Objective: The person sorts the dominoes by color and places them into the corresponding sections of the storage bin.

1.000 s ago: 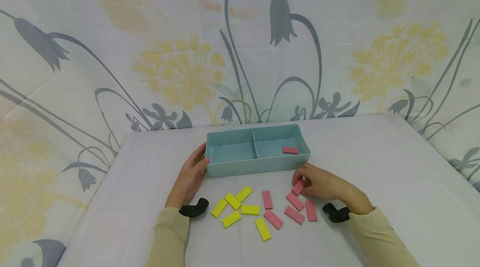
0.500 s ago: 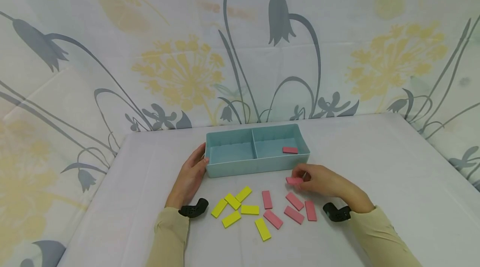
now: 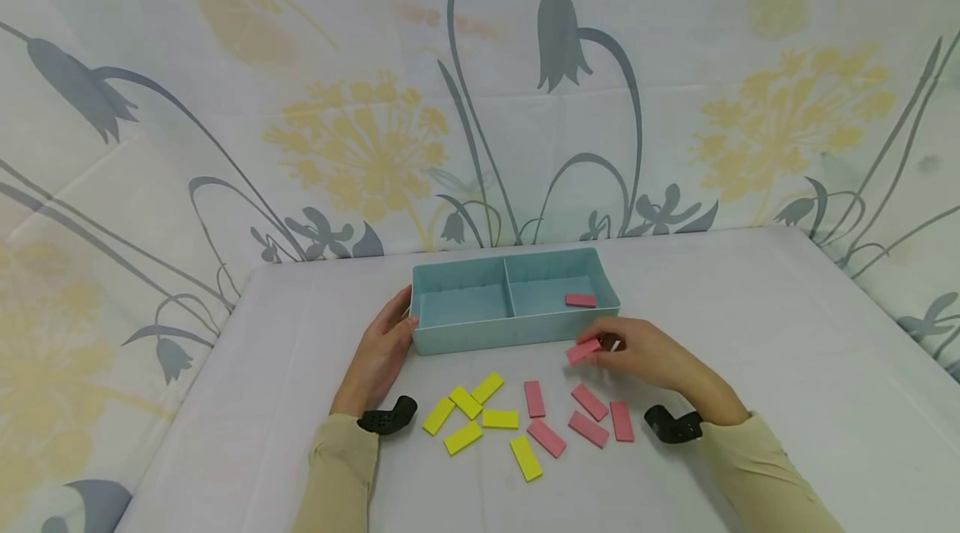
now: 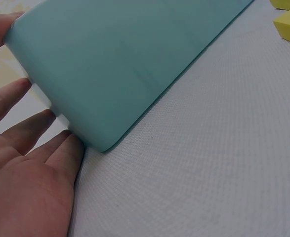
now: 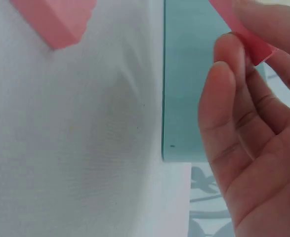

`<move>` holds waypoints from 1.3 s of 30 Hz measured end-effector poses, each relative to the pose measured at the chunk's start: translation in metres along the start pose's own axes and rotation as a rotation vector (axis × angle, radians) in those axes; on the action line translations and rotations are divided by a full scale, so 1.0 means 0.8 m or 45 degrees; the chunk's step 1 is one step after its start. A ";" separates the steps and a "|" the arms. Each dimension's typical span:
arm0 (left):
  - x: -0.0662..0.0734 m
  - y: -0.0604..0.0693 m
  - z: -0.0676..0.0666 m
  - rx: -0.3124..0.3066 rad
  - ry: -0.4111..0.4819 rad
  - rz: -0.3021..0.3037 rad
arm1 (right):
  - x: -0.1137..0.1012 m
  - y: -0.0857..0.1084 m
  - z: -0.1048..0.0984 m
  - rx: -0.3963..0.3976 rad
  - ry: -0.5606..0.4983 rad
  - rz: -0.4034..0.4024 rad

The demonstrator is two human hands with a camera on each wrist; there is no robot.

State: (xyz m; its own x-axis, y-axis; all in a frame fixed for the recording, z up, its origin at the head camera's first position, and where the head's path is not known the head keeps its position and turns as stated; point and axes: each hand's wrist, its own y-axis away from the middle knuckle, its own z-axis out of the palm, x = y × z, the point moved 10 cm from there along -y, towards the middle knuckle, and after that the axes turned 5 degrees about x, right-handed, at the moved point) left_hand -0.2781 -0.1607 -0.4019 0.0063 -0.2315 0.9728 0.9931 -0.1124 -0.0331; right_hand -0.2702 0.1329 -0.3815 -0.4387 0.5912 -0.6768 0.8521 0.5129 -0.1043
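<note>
The left hand [image 3: 383, 352] rests against the left end of a light-blue two-compartment box [image 3: 465, 337]. In the left wrist view, its fairly straight fingers [image 4: 28, 129] touch the box's end wall, with the thumb by the upper corner. My right hand [image 3: 647, 355] pinches a pink rectangular block [image 3: 582, 351] between thumb and fingers, just in front of the box's right half. The right wrist view shows this held block [image 5: 256, 47] only in part. Another pink block [image 3: 581, 300] lies inside the right compartment.
Several pink blocks [image 3: 588, 430] lie on the white-covered table below the right hand. Several yellow blocks [image 3: 500, 419] are spread to their left. Behind the box rises a floral-patterned cloth [image 3: 675, 141]. A black wrist device [image 3: 673, 425] sits at each wrist.
The right hand has lifted the pink block off the others and carried it slightly left and up toward the box, its tilt changing. The left hand and the box stay in place.
</note>
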 end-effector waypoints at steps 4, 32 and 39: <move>0.000 0.000 0.000 -0.004 0.006 0.001 | 0.002 -0.001 -0.002 0.015 -0.067 0.027; 0.001 0.000 0.001 -0.003 -0.009 -0.003 | 0.024 -0.001 -0.034 0.349 -0.525 0.169; 0.001 0.000 0.001 0.003 -0.020 -0.010 | 0.029 -0.002 -0.034 0.357 -0.552 0.194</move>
State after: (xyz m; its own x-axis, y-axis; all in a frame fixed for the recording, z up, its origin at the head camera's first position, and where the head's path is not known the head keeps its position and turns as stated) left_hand -0.2779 -0.1602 -0.4013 0.0004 -0.2155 0.9765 0.9934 -0.1117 -0.0251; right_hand -0.2890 0.1625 -0.3773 -0.1965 0.3045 -0.9320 0.9664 0.2206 -0.1317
